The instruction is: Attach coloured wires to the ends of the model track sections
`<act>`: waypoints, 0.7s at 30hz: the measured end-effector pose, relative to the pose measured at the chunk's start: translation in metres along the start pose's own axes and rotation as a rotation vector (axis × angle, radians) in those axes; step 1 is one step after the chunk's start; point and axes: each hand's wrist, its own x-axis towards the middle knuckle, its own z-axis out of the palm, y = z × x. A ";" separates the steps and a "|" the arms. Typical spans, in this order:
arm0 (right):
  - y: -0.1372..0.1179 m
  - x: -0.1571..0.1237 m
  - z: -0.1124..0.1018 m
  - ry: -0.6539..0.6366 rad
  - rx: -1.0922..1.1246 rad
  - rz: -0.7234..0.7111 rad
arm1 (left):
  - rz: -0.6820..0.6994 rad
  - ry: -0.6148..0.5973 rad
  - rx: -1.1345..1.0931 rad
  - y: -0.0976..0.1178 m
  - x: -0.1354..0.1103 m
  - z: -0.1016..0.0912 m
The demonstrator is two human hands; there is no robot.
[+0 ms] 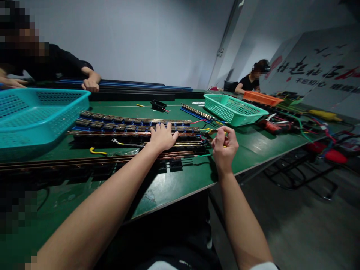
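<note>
My left hand (pixel 163 137) lies with fingers spread on a row of long conductor-rail assemblies (pixel 126 125), with copper-coloured bars over blue and black supports. Beyond the right ends of these bars, my right hand (pixel 225 144) is closed in a pinch on a dark wire (pixel 213 131); a yellow part shows beside it. The wire's tip is hidden by the fingers. A green wire (pixel 204 155) sticks out from the nearer bars. Left of my left hand lies a cable with a ring lug (pixel 120 143), and farther left a short yellow piece (pixel 98 151).
A blue-green basket (pixel 45 123) stands at left, a mint basket (pixel 233 112) and an orange basket (pixel 261 98) at back right. Red-handled tools (pixel 274 125) lie near the right edge. A co-worker's hand (pixel 92 81) rests beyond the left basket; another person (pixel 251 80) sits far right.
</note>
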 end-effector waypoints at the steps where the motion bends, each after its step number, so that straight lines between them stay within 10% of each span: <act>1: 0.000 0.002 0.001 0.035 0.022 0.021 | -0.003 -0.001 0.001 0.000 0.000 0.000; 8: -0.003 0.012 0.001 0.178 0.146 0.058 | -0.005 0.001 -0.006 0.000 0.000 0.001; 14: -0.005 0.006 -0.006 0.025 0.073 -0.046 | -0.002 0.006 0.000 0.000 0.000 0.001; 21: -0.030 -0.012 -0.024 0.278 0.022 -0.179 | -0.004 -0.007 -0.004 0.000 0.000 0.000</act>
